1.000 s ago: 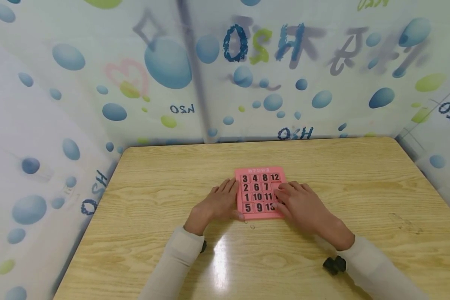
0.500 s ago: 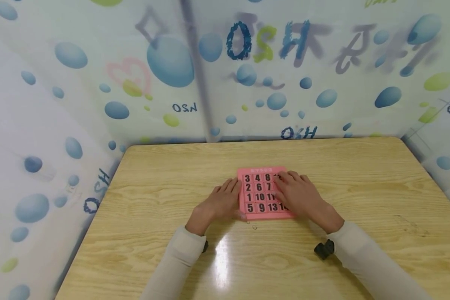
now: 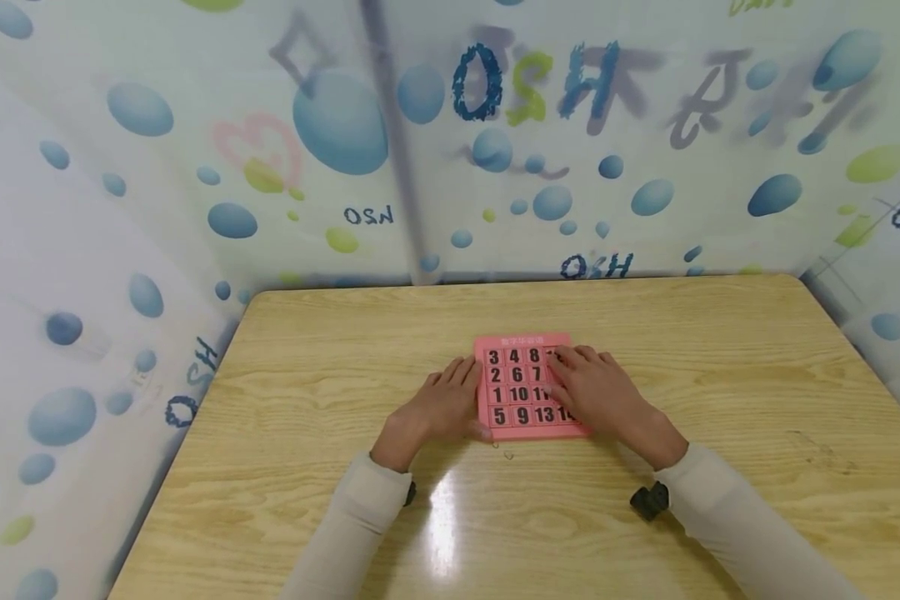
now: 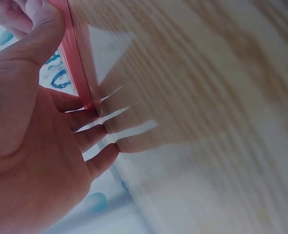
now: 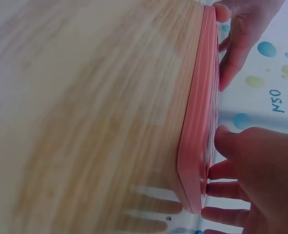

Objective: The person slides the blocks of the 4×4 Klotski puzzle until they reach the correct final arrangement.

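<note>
A pink sliding number puzzle lies flat on the wooden table, black numbers on its square tiles. My left hand holds its left side, the thumb at the near corner and the fingers along the edge. In the left wrist view those fingertips reach down to the tabletop beside the pink frame. Over the right-hand columns lies my right hand, its thumb and fingers on the tiles. It covers most of the rightmost column. The right wrist view shows the right thumb on the puzzle's top face.
The light wooden table extends around the puzzle on every side. Behind it stands a pale wall covering printed with blue and green drops. A small dark device sits at the right wrist.
My right hand has shifted slightly up and left over the tiles, now covering the 12 and uncovering the bottom-right 14. The left hand keeps its place on the puzzle's side.
</note>
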A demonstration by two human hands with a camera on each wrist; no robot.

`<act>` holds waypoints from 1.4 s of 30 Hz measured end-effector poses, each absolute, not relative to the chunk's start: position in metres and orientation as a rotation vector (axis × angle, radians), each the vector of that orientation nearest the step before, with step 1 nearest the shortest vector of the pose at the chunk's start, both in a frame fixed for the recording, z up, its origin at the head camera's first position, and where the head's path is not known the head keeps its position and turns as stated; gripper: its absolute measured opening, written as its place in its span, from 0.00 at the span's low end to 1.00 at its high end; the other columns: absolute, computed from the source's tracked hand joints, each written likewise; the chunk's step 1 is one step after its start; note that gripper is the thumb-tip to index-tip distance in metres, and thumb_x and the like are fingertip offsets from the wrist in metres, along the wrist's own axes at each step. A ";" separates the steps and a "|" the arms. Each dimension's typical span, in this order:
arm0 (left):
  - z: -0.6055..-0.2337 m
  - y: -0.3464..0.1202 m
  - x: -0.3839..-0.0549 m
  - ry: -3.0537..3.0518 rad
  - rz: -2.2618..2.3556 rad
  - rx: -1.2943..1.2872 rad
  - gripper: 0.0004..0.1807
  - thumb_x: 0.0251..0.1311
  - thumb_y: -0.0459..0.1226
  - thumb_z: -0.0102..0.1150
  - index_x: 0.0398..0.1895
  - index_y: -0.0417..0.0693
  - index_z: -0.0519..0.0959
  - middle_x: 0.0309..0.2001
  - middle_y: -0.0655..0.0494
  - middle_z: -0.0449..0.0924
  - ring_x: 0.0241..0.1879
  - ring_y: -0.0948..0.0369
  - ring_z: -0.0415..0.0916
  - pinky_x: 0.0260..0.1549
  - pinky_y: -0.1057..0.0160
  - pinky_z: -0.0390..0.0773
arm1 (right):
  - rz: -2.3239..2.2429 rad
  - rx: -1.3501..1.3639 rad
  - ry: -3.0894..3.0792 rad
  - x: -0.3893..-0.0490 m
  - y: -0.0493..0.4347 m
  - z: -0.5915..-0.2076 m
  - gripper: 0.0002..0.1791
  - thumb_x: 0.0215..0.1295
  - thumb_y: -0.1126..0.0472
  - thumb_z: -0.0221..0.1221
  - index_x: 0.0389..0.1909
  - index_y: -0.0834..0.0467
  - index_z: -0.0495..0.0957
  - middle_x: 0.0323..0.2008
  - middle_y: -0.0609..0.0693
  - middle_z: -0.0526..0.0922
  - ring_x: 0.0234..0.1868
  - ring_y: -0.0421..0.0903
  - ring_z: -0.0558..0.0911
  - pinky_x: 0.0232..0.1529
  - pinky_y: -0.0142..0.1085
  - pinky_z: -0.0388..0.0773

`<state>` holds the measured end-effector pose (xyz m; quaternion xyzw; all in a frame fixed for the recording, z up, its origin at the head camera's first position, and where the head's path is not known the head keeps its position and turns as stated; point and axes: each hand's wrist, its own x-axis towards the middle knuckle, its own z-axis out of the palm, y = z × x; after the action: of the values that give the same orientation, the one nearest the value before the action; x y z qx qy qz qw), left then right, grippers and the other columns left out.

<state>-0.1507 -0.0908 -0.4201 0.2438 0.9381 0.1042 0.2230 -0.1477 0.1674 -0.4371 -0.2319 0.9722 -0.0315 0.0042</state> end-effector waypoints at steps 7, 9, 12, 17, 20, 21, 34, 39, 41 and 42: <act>-0.420 -0.090 -0.150 2.594 0.273 0.670 0.63 0.55 0.63 0.63 0.80 0.44 0.37 0.81 0.47 0.36 0.79 0.50 0.35 0.74 0.46 0.49 | -0.103 -0.740 3.052 -0.145 0.168 -0.439 0.29 0.73 0.47 0.54 0.67 0.61 0.72 0.65 0.59 0.72 0.65 0.61 0.70 0.63 0.60 0.69; -0.420 -0.090 -0.150 2.595 0.270 0.673 0.63 0.55 0.63 0.63 0.80 0.44 0.37 0.81 0.47 0.36 0.79 0.50 0.35 0.74 0.46 0.50 | -0.112 -0.741 3.054 -0.144 0.168 -0.439 0.29 0.73 0.47 0.55 0.66 0.61 0.72 0.65 0.59 0.72 0.65 0.61 0.70 0.62 0.60 0.69; -0.421 -0.090 -0.150 2.598 0.275 0.678 0.63 0.55 0.62 0.64 0.80 0.44 0.37 0.81 0.47 0.36 0.79 0.50 0.35 0.74 0.46 0.50 | -0.135 -0.751 3.064 -0.141 0.168 -0.440 0.28 0.73 0.48 0.55 0.66 0.61 0.73 0.65 0.59 0.73 0.65 0.61 0.71 0.61 0.60 0.70; -0.421 -0.091 -0.149 2.595 0.272 0.674 0.64 0.55 0.63 0.64 0.80 0.44 0.36 0.81 0.47 0.35 0.79 0.50 0.34 0.74 0.46 0.50 | -0.146 -0.791 3.087 -0.138 0.168 -0.441 0.28 0.72 0.47 0.56 0.65 0.61 0.74 0.64 0.59 0.73 0.63 0.61 0.72 0.59 0.59 0.72; -0.422 -0.091 -0.150 2.596 0.267 0.673 0.64 0.54 0.63 0.63 0.80 0.45 0.36 0.81 0.47 0.35 0.79 0.50 0.34 0.74 0.46 0.49 | -0.139 -0.798 3.090 -0.136 0.168 -0.441 0.29 0.72 0.47 0.57 0.65 0.61 0.74 0.64 0.59 0.73 0.63 0.61 0.73 0.59 0.59 0.72; -0.422 -0.091 -0.150 2.596 0.268 0.674 0.64 0.54 0.63 0.63 0.80 0.45 0.36 0.81 0.48 0.35 0.79 0.50 0.34 0.74 0.46 0.49 | -0.138 -0.798 3.090 -0.136 0.168 -0.441 0.29 0.72 0.47 0.57 0.65 0.61 0.74 0.64 0.59 0.73 0.63 0.61 0.72 0.59 0.59 0.72; -0.424 -0.090 -0.151 2.597 0.269 0.666 0.64 0.55 0.63 0.63 0.80 0.44 0.36 0.81 0.48 0.35 0.79 0.51 0.34 0.74 0.46 0.49 | -0.116 -0.806 3.092 -0.130 0.169 -0.442 0.30 0.71 0.47 0.57 0.65 0.63 0.74 0.64 0.59 0.73 0.64 0.61 0.72 0.61 0.59 0.71; -0.423 -0.090 -0.151 2.595 0.273 0.667 0.63 0.56 0.62 0.63 0.80 0.44 0.36 0.81 0.48 0.35 0.79 0.51 0.34 0.74 0.46 0.49 | -0.117 -0.807 3.080 -0.128 0.170 -0.440 0.30 0.72 0.45 0.56 0.65 0.63 0.74 0.64 0.59 0.73 0.64 0.61 0.72 0.61 0.59 0.70; -0.422 -0.090 -0.151 2.592 0.281 0.666 0.63 0.56 0.62 0.63 0.80 0.44 0.36 0.81 0.48 0.35 0.79 0.50 0.34 0.74 0.46 0.49 | -0.116 -0.812 3.081 -0.127 0.169 -0.440 0.31 0.72 0.45 0.56 0.64 0.63 0.74 0.64 0.59 0.73 0.64 0.61 0.72 0.60 0.59 0.70; -0.422 -0.090 -0.151 2.590 0.286 0.665 0.63 0.56 0.62 0.63 0.80 0.44 0.36 0.81 0.48 0.35 0.79 0.50 0.34 0.74 0.46 0.48 | -0.113 -0.815 3.083 -0.127 0.169 -0.439 0.31 0.72 0.44 0.56 0.64 0.63 0.75 0.64 0.59 0.74 0.64 0.61 0.72 0.60 0.59 0.71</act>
<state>-0.1510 -0.0901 -0.4220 0.2411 0.9385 0.1035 0.2243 -0.1269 0.1694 -0.4393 -0.2553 0.9659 -0.0354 -0.0249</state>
